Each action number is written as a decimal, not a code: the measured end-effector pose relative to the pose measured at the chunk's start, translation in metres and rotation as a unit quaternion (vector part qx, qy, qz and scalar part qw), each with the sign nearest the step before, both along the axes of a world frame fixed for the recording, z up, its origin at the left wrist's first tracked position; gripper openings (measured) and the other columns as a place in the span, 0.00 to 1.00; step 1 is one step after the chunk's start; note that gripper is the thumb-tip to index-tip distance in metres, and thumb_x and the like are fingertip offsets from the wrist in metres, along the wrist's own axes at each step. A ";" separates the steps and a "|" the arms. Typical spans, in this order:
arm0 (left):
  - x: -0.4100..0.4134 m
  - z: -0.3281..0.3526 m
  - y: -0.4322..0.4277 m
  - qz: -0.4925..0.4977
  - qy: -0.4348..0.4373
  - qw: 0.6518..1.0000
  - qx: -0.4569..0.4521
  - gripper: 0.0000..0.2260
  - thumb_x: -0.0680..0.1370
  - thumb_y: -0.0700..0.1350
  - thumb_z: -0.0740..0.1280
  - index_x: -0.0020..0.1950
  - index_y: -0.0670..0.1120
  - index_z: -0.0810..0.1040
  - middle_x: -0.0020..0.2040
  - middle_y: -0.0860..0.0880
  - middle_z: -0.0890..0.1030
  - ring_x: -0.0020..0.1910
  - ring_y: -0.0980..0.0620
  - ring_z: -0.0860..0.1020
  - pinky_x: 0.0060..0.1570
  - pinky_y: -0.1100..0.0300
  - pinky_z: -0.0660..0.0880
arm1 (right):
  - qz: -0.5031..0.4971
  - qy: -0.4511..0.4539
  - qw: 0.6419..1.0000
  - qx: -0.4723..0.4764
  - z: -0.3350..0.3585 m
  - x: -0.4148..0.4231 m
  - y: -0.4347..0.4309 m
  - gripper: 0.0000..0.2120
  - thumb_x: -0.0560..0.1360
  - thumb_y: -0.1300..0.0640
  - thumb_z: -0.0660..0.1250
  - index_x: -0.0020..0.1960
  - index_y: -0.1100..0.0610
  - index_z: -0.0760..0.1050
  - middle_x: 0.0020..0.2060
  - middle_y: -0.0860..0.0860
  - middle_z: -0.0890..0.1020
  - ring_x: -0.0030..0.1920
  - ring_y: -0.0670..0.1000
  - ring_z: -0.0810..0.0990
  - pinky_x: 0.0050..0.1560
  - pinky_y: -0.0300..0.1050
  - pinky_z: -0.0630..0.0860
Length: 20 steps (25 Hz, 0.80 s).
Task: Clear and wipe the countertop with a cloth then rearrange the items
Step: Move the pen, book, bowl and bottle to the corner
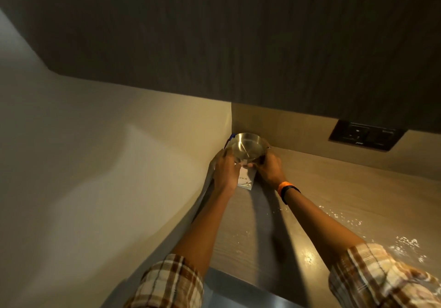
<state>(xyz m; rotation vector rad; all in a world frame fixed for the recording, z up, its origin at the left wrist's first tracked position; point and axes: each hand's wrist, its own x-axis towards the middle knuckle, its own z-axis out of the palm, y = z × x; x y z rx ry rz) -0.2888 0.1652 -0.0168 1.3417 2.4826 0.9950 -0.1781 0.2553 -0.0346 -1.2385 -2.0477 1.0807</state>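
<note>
Round steel bowl [245,147]: in the wall corner of the wood-grain table [334,188], your left hand [224,173] and right hand [268,170] each closed on its rim, probably clearing it; white spilled powder [405,244] lies well right of it.

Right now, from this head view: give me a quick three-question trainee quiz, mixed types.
1. True or false: both hands grip the round steel bowl in the counter's corner.
2. The white powder spilled on the wooden countertop lies: A) inside the bowl B) right of the right forearm C) on the wall.
3. Fill in: the orange-and-black band sits on the ___ wrist.

Key:
1. True: left hand and right hand hold its sides.
2. B: white powder.
3. Right.
</note>
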 end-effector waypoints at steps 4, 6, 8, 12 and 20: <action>0.031 -0.019 -0.019 -0.054 0.113 0.992 -0.019 0.35 0.79 0.58 0.66 0.80 0.45 0.57 0.79 0.43 0.62 0.79 0.42 0.60 0.73 0.48 0.67 | 0.028 -0.117 0.987 0.108 -0.002 0.050 -0.015 0.40 0.74 0.48 0.73 0.78 0.57 0.57 0.80 0.57 0.53 0.78 0.57 0.57 0.75 0.53 0.62; 0.061 -0.027 -0.023 -0.107 0.167 0.980 -0.026 0.38 0.77 0.65 0.59 0.81 0.47 0.52 0.81 0.43 0.57 0.80 0.43 0.55 0.77 0.45 0.58 | 0.002 -0.184 0.965 0.189 -0.006 0.098 -0.024 0.41 0.74 0.41 0.69 0.78 0.58 0.56 0.80 0.58 0.50 0.80 0.59 0.51 0.78 0.55 0.55; 0.093 -0.032 -0.016 -0.151 0.187 0.970 -0.037 0.40 0.77 0.69 0.52 0.81 0.51 0.44 0.82 0.47 0.49 0.81 0.46 0.46 0.79 0.44 0.46 | -0.010 -0.224 0.951 0.213 -0.009 0.150 -0.030 0.41 0.75 0.39 0.66 0.79 0.57 0.53 0.80 0.57 0.49 0.80 0.58 0.47 0.80 0.56 0.50; 0.193 -0.031 0.019 -0.258 0.205 0.942 -0.061 0.40 0.76 0.71 0.47 0.81 0.51 0.41 0.83 0.48 0.45 0.82 0.48 0.42 0.80 0.43 0.44 | -0.082 -0.254 0.944 0.192 -0.009 0.278 -0.037 0.41 0.76 0.37 0.63 0.80 0.54 0.50 0.81 0.55 0.48 0.81 0.56 0.46 0.80 0.54 0.46; 0.375 -0.010 0.091 -0.410 0.072 0.908 -0.056 0.33 0.78 0.60 0.65 0.77 0.46 0.60 0.76 0.43 0.66 0.74 0.42 0.66 0.74 0.48 0.66 | -0.336 -0.054 0.939 0.046 0.009 0.460 -0.028 0.31 0.77 0.47 0.68 0.75 0.57 0.61 0.72 0.57 0.64 0.67 0.59 0.73 0.66 0.46 0.69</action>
